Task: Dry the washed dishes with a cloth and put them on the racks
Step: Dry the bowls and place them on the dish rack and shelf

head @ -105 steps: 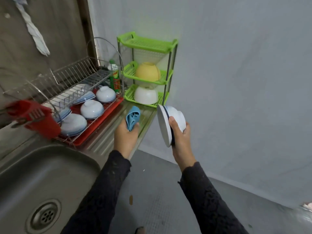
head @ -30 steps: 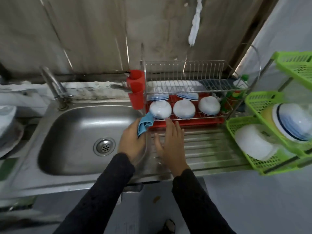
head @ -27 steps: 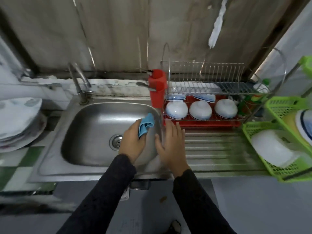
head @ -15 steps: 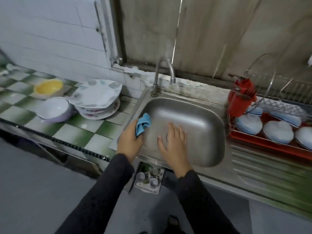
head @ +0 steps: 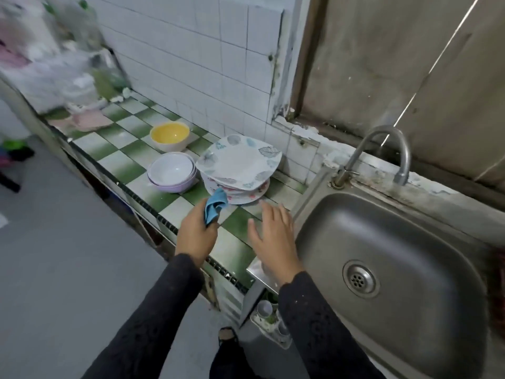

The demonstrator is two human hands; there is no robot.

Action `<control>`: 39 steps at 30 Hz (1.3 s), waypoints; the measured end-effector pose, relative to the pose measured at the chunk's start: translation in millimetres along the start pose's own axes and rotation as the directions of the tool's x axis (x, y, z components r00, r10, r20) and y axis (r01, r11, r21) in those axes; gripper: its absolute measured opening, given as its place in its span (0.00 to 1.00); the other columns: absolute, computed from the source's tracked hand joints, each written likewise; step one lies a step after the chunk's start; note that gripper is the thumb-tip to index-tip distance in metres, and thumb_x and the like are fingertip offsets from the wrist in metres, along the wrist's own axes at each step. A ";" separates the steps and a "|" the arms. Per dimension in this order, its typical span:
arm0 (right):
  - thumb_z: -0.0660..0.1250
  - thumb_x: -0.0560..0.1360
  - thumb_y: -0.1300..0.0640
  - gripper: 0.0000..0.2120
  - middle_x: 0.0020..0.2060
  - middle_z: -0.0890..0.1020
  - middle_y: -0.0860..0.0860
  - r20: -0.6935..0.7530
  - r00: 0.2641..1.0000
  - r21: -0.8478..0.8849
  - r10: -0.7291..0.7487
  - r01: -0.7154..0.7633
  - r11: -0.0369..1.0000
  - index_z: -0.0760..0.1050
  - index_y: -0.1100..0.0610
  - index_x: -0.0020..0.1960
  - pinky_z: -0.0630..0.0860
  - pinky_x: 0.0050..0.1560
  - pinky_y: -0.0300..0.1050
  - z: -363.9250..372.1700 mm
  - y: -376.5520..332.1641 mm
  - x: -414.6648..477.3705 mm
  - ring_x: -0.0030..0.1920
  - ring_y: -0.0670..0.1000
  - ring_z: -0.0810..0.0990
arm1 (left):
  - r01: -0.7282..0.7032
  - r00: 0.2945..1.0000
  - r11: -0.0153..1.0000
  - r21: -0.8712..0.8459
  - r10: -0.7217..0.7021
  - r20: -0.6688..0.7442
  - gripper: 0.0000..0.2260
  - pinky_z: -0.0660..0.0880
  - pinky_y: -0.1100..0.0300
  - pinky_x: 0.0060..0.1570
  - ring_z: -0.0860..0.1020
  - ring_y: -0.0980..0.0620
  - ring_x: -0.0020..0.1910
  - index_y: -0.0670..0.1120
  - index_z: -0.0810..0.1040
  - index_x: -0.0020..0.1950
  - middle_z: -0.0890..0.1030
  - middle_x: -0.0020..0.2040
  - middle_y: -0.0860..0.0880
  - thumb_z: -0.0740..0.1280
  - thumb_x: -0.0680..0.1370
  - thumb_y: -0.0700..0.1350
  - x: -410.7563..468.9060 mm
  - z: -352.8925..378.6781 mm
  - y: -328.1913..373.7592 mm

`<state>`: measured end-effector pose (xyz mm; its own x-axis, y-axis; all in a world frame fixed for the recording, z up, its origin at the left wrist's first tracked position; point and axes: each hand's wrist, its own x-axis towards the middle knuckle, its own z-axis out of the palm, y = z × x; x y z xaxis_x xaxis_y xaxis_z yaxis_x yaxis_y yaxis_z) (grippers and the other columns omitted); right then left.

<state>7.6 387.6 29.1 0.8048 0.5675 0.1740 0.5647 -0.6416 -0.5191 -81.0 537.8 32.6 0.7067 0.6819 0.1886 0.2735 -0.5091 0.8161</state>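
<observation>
- Fingers (head: 274, 218) of the right hand (head: 273, 239) are stretching out straight and slightly spread, holding nothing; the palm is facing down over the green-and-white checked tile counter (head: 120, 153), just beside the left rim of the stainless steel sink (head: 410, 242). Whether it is touching the tiles cannot be told.
- Curled fingers of the left hand (head: 195, 236) are gripping a bunched blue cloth (head: 215, 205), which is sticking up out of the fist towards the dishes.
- Just beyond the cloth's tip, a stack of white plates with a leaf pattern (head: 240, 165) is sitting on the counter, near the tiled wall and just left of the sink.
- Left of the plates, two nested pale lilac bowls (head: 172, 170) are standing upright, nearly touching the stack.
- Behind those, a cream bowl with a yellow inside (head: 169, 135) is standing upright and apart from them.
- A curved metal tap (head: 382, 149) is rising from the sink's back rim, its spout pointing down over the basin.
- Dark long sleeves (head: 314, 324) are covering both forearms.
- Blurred bags and bottles (head: 54, 58) are crowding the counter's far left end.
</observation>
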 end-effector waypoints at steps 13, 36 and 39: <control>0.65 0.79 0.57 0.17 0.53 0.80 0.58 0.067 0.993 0.096 -0.095 0.088 0.991 0.74 0.63 0.65 0.76 0.55 0.57 82.1 -73.2 146.1 0.54 0.59 0.77 | 0.148 0.985 0.989 0.031 -0.144 -0.096 0.16 0.70 0.58 0.45 0.78 0.48 0.48 0.48 0.75 0.65 0.81 0.52 0.49 0.67 0.78 0.38 134.3 -41.5 -78.2; 0.60 0.83 0.53 0.33 0.73 0.64 0.66 0.219 0.788 -0.617 0.575 -0.344 0.708 0.51 0.71 0.77 0.72 0.65 0.47 281.2 -196.4 301.9 0.69 0.62 0.71 | 0.104 0.934 0.994 0.010 -0.101 0.343 0.14 0.69 0.59 0.47 0.77 0.51 0.49 0.51 0.74 0.64 0.79 0.53 0.52 0.64 0.79 0.39 333.4 -154.2 -219.4; 0.61 0.82 0.53 0.31 0.71 0.67 0.65 0.140 0.776 -0.665 0.615 -0.386 0.639 0.54 0.69 0.76 0.75 0.61 0.46 293.6 -191.4 307.9 0.66 0.61 0.73 | 0.092 0.921 0.996 -0.006 -0.083 0.382 0.12 0.68 0.60 0.45 0.75 0.53 0.47 0.50 0.75 0.62 0.79 0.52 0.53 0.64 0.80 0.40 345.6 -153.9 -222.7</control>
<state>93.7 836.6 -63.7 0.9463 0.1178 -0.3012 0.1713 -0.9725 0.1580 1.9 967.6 0.2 0.8768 0.4697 -0.1025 0.3337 -0.4412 0.8331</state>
